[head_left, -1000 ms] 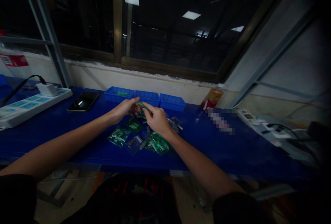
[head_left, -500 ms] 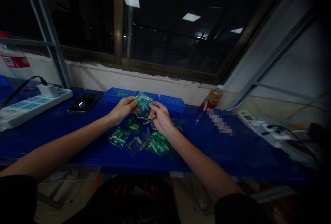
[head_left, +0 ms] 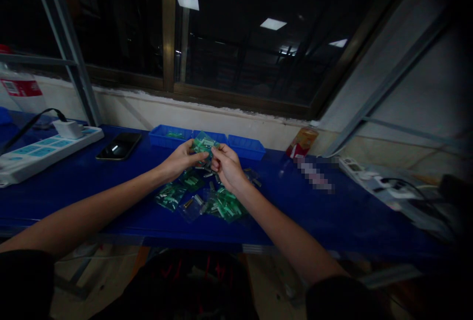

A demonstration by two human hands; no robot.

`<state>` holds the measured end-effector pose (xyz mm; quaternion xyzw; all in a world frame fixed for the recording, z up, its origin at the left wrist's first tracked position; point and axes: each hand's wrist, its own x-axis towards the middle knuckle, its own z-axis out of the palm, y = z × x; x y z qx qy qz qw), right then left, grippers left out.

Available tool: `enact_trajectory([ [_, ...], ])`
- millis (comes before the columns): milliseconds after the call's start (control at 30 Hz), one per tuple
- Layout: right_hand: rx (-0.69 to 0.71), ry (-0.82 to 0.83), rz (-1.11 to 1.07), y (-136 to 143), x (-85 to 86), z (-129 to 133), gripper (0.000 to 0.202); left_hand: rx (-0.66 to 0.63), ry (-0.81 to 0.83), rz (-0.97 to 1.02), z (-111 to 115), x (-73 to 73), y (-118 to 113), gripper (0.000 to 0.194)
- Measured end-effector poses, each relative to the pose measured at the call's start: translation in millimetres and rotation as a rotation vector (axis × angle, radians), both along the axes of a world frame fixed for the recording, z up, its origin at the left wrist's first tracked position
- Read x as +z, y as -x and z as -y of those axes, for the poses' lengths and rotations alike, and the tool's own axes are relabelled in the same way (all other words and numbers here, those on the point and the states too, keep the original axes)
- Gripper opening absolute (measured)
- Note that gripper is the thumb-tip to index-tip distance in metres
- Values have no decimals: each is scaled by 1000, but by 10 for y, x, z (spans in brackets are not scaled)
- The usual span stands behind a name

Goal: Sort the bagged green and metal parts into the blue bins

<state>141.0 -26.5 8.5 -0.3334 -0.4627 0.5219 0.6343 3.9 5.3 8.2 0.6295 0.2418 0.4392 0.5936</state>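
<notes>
A clear bag with green and pale pieces (head_left: 202,143) is held up between both hands, in front of the blue bins. My left hand (head_left: 182,159) grips its left side, thumb across the lower front. At the right edge, my right hand (head_left: 226,163) pinches the bag between thumb and fingers. Below the hands lie a bag of green pieces (head_left: 171,195), a darker green bag (head_left: 191,180), a small clear bag with gold and silver pieces (head_left: 192,206) and a larger green heap (head_left: 228,205). Loose metal pieces are partly hidden behind the hands.
Three joined blue bins (head_left: 247,147) stand at the back of the blue table (head_left: 295,211). To the left are a phone (head_left: 118,146), a white power strip (head_left: 44,155) and a bottle (head_left: 24,90). A red-orange packet (head_left: 302,143) and another power strip (head_left: 377,182) are at the right.
My left thumb has moved right across the front of the bag, and the two hands are closer together. The bag has shifted slightly and is still held.
</notes>
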Motion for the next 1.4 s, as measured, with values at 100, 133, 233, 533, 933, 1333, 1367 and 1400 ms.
enact_trajectory([
  [100, 22, 29, -21, 29, -3, 19, 26, 57, -48, 3, -1, -43, -26, 32],
  [133, 22, 36, -25, 41, -6, 24, 26, 80, -72, 1, -1, -50, -32, 32],
  [233, 25, 45, -30, 74, -18, 35, 24, 150, -177, -5, 0, -59, -42, 34],
  [533, 36, 78, -117, 136, -15, 77, 20, 270, -352, -62, -11, -125, -56, 28],
  [933, 19, 41, -23, 100, -30, 57, 20, 157, -338, -81, -96, -125, -20, 28],
  [1333, 150, 36, -90, 140, -7, 114, 19, 292, -410, -122, -85, -134, -19, 24],
  [1367, 150, 40, -65, 134, -12, 109, 20, 298, -412, -128, -89, -131, -15, 24],
  [1400, 144, 42, -35, 127, -19, 100, 20, 296, -412, -136, -93, -128, -10, 24],
])
